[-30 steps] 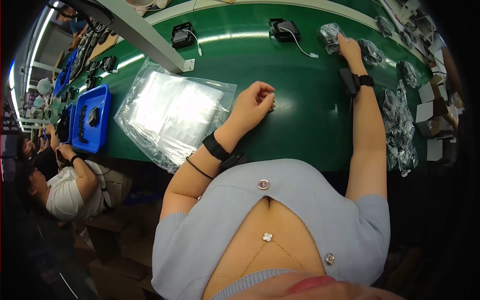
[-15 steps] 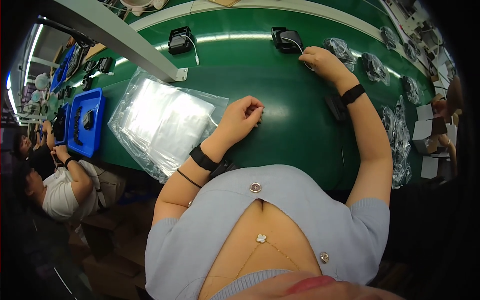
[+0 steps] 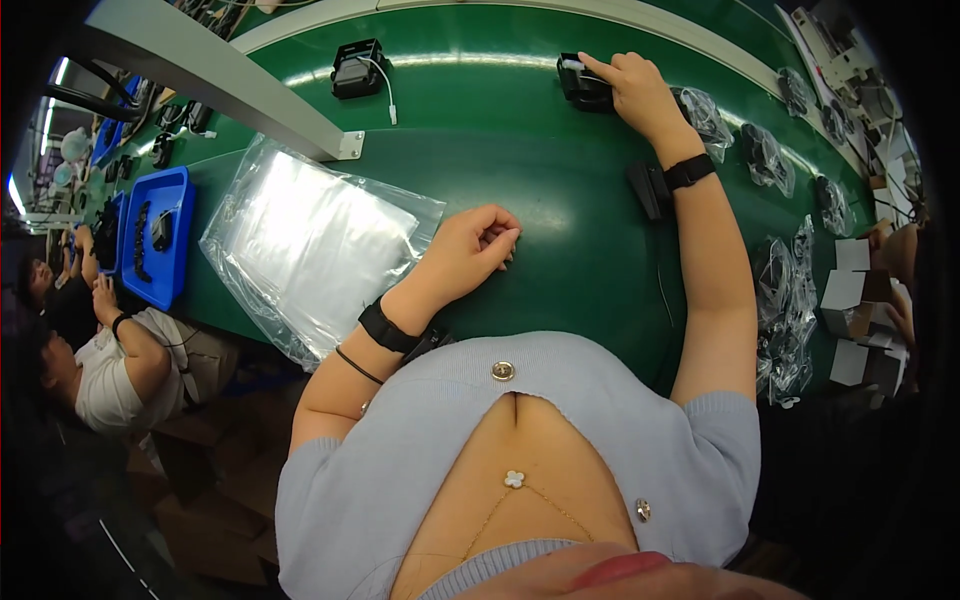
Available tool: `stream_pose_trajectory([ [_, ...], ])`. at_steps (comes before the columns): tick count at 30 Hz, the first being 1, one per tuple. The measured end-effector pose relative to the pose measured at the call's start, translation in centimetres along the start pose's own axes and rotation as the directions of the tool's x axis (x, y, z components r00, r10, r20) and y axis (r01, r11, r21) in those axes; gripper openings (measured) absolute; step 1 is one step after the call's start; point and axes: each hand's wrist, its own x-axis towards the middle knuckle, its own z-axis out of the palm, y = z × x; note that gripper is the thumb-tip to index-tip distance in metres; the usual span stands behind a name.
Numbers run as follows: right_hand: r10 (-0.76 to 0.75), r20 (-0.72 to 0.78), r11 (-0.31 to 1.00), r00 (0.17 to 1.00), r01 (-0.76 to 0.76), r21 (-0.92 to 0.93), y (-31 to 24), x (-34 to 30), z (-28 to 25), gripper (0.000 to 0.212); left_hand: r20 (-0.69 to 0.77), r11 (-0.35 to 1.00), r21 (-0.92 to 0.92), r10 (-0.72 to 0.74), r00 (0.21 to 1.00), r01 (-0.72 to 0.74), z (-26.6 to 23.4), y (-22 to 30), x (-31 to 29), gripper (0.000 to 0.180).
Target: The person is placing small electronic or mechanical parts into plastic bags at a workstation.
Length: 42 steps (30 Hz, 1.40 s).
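My right hand (image 3: 640, 95) reaches to the far side of the green table. Its index finger stretches onto a black boxy device (image 3: 590, 98), beside a white cable connector (image 3: 572, 65) lying at the top of it. The other fingers bend inward, and the hand covers part of the device. My left hand (image 3: 475, 245) rests on the table nearer to me, its fingers loosely curled with nothing visible in them. Beside it lies a stack of clear plastic bags (image 3: 320, 240). Farther left stands another black device (image 3: 357, 72) with a white cable (image 3: 388, 85) hanging out.
Several bagged black items (image 3: 768, 160) line the right side, near a bundle of clear wrapping (image 3: 785, 310) and white boxes (image 3: 850, 290). A grey metal post (image 3: 230, 75) slants over the left side. Co-workers sit at left behind a blue tray (image 3: 178, 235); another person's hand (image 3: 903, 310) shows at right.
My right hand has moved farther away, from the cable's hanging end onto the device, index finger now stretched out. The connector now shows at the device's top. My left hand stays curled.
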Motion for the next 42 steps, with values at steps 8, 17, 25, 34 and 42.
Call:
stream_pose_trajectory([
  [8, -0.092, -0.186, 0.996, 0.978, 0.087, -0.033, -1.5, -2.0, 1.3, 0.055, 0.004, 1.000, 0.010, 0.005, 1.000, -0.005, -0.3, 0.0, -0.3, 0.012],
  [17, -0.027, -0.152, 0.956, 0.988, 0.070, 0.286, 0.2, -0.3, 2.5, 0.061, 0.065, 0.998, 0.036, 0.056, 0.996, -0.059, -0.8, -0.2, 0.3, 0.014],
  [25, 0.240, 0.172, 0.648, 0.955, -0.289, 0.705, -3.3, -1.0, -0.9, 0.059, -0.237, 0.659, 0.700, 0.577, 0.782, -0.274, -0.8, 0.8, -6.6, 0.021],
  [34, 0.017, 0.288, -0.624, 0.957, -0.215, 0.751, -12.5, -7.8, -4.0, 0.063, -0.232, 0.303, 0.951, 0.575, 0.784, 0.059, -4.9, -3.3, -11.5, 0.046],
  [42, -0.108, 0.407, -0.514, 0.907, -0.402, 0.758, -16.1, -8.9, -2.3, 0.064, -0.129, 0.331, 0.942, 0.486, 0.864, -0.045, -3.2, -0.4, -10.0, 0.043],
])
